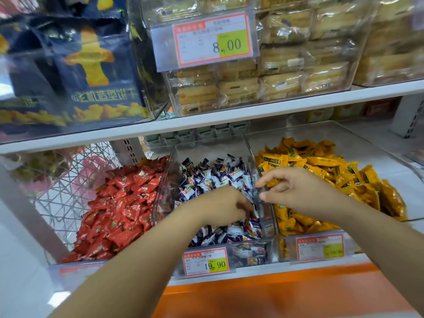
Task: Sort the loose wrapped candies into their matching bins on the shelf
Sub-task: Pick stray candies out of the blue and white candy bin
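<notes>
Three clear bins sat side by side on the lower shelf (286, 268). The left bin (75, 269) held red candies (119, 210), the middle bin (164, 180) purple-and-white candies (213, 175), and the right bin (344, 136) yellow candies (321, 171).

The left hand (220, 207) reached down into the near part of the middle bin. Its fingers (243, 208) were curled into the purple-and-white heap, and whether they had hold of a candy could not be told. A reddish wrapper (249, 224) lay among the purple ones just beside the fingertips.

The right hand (298, 193) hovered above the wall between the middle and right bins. Its forefinger and thumb were stretched to the left and slightly apart, the other fingers were relaxed, and it held nothing.

A price tag (206, 262) reading 19.90 hung on the near face of the middle bin, and another tag (320, 247) on the right bin. A wire basket (68, 180) stood far left of the red candies. On the upper shelf (252, 112) were clear bins of wrapped biscuits (282, 60) with a tag reading 8.00 (213, 40), and dark blue bags (75, 72) to their left. An orange ledge (275, 297) ran along the near edge.
</notes>
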`<state>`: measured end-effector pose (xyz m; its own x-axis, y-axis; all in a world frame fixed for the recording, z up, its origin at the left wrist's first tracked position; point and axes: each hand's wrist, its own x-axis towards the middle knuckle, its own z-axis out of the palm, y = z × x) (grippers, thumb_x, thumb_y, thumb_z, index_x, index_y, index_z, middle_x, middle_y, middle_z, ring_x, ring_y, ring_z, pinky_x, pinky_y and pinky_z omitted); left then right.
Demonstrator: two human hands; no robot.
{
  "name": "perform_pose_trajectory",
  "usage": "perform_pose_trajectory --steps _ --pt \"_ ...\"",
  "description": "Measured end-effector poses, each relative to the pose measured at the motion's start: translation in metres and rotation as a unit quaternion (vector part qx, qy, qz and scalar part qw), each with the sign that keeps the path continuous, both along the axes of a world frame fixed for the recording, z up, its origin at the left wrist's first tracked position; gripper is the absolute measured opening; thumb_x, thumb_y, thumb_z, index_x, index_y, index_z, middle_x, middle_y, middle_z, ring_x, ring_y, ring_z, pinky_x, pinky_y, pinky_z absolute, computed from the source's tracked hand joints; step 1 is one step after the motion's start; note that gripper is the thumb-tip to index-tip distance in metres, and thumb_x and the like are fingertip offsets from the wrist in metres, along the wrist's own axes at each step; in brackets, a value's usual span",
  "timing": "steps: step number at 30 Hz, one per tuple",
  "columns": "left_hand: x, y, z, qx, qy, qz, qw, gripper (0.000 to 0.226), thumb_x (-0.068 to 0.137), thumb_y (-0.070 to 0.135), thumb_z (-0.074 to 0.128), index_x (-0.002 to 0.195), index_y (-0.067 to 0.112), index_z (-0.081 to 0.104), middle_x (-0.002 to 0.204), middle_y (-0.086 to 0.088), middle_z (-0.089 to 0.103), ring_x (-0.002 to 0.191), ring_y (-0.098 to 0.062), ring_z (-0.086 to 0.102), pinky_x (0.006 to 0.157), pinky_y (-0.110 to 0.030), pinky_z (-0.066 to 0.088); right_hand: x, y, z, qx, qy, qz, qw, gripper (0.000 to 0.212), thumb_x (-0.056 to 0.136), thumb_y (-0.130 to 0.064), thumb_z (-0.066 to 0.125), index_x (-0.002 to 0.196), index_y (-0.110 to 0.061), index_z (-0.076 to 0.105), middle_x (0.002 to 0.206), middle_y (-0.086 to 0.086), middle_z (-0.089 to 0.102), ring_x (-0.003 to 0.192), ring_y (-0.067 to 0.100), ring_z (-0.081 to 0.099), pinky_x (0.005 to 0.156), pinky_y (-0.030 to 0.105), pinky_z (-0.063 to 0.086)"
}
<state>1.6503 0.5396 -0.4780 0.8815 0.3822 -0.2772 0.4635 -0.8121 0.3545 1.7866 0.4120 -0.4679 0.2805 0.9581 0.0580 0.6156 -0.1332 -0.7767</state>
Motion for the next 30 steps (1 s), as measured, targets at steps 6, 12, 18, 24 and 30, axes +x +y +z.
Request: perform_pose_trajectory --steps 6,12,18,24,30 --pt "0.027 0.01 -0.038 -0.039 0.015 0.087 0.995 0.025 0.094 0.009 0.045 0.113 0.005 0.061 0.106 -0.017 0.063 0.088 -0.03 0.059 0.071 -0.034 0.046 0.002 0.0 -0.002 0.001 0.002 0.006 1.0 0.013 0.084 -0.03 0.067 0.093 -0.039 0.064 0.112 -0.016 0.058 0.093 0.002 0.063 0.09 0.036 0.053" --pt "0.034 0.015 -0.041 -0.038 0.014 0.088 0.995 0.025 0.092 0.011 0.05 0.117 0.009 0.053 0.088 -0.008 0.054 0.076 -0.022 0.049 0.059 -0.028 0.039 0.003 0.0 -0.003 0.007 0.006 0.012 1.0 0.013 0.084 -0.03 0.068 0.094 -0.038 0.065 0.11 -0.024 0.056 0.09 0.001 0.064 0.089 0.034 0.053" --pt "0.029 0.015 -0.048 -0.175 -0.04 0.129 0.975 0.061 0.091 0.017 0.061 0.144 0.014 0.032 0.111 0.0 0.059 0.099 -0.017 0.057 0.087 -0.03 0.046 0.003 0.001 -0.002 0.006 0.0 0.008 1.0 0.013 0.084 -0.029 0.068 0.095 -0.036 0.065 0.117 -0.02 0.056 0.092 0.003 0.063 0.09 0.036 0.052" --pt "0.021 0.018 -0.049 -0.216 -0.066 0.114 0.967 0.046 0.086 0.012 0.067 0.127 0.013 0.047 0.094 0.008 0.056 0.089 -0.01 0.055 0.086 -0.025 0.047 0.001 0.001 -0.001 0.004 0.003 0.003 1.0 0.012 0.083 -0.028 0.069 0.094 -0.034 0.065 0.12 -0.016 0.057 0.091 0.003 0.064 0.089 0.036 0.053" --pt "0.017 0.009 -0.045 -0.13 -0.009 0.058 0.99 0.053 0.085 0.017 0.069 0.131 0.02 0.041 0.113 0.003 0.051 0.098 -0.016 0.053 0.085 -0.028 0.045 0.0 0.0 0.0 0.007 0.0 0.005 1.0 0.012 0.083 -0.029 0.068 0.092 -0.036 0.065 0.12 -0.016 0.055 0.09 0.003 0.065 0.087 0.035 0.054"
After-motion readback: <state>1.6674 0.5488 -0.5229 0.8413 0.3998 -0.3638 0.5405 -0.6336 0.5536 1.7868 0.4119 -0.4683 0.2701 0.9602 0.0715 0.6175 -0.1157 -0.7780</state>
